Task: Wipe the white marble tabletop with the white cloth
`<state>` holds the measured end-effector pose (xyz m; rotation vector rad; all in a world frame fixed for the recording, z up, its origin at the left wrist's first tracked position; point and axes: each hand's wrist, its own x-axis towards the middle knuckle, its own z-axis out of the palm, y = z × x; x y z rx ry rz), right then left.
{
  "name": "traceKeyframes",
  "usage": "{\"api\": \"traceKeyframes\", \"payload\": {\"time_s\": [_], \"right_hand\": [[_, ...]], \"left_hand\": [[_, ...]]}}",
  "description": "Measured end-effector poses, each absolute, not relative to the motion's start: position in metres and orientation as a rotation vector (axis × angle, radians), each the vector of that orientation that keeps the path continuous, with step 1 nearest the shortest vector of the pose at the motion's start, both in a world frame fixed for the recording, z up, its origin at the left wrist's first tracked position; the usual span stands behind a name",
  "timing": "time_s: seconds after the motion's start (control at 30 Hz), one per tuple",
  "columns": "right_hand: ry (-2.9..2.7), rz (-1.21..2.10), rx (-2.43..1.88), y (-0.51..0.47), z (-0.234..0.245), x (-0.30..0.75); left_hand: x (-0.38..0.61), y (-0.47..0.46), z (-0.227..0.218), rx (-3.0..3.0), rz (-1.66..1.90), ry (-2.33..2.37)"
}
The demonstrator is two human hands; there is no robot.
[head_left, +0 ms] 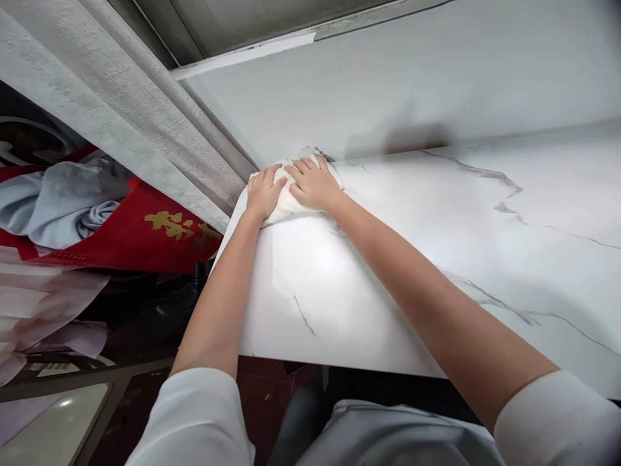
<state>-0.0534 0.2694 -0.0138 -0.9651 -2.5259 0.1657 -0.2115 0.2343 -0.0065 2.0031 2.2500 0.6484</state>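
White cloth (285,206) lies, in the head view, at the 10 o'clock corner of the marbled tabletop (349,298); the left hand (264,194) and right hand (315,186) rest on it, fingers spread, not clenched. Wiping seems in hand; the next move calls for even, flat pressure.

From the person's head we looked forward and steeply down over the white tabletop (339,298), with the sleeves (194,414) close at the bottom edge, the left hand (263,194) and right hand (316,185) farther off, and the grey wall (436,77) beyond.
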Motion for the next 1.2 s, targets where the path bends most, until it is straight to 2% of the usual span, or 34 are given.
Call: {"api": "traceKeyframes", "payload": {"time_s": [0.8,1.03,1.2], "right_hand": [[-2.627,-0.096,-0.881,0.046,-0.008,0.092],[-2.657,-0.072,-0.935,0.045,-0.004,0.107],[-2.628,0.052,-1.072,0.098,-0.001,0.091]], "left_hand": [[-0.082,0.008,-0.002,2.19,0.42,2.095],[-0.065,0.009,0.002,2.196,0.4,2.047],[-0.069,0.061,-0.001,2.203,0.44,2.104]]}}
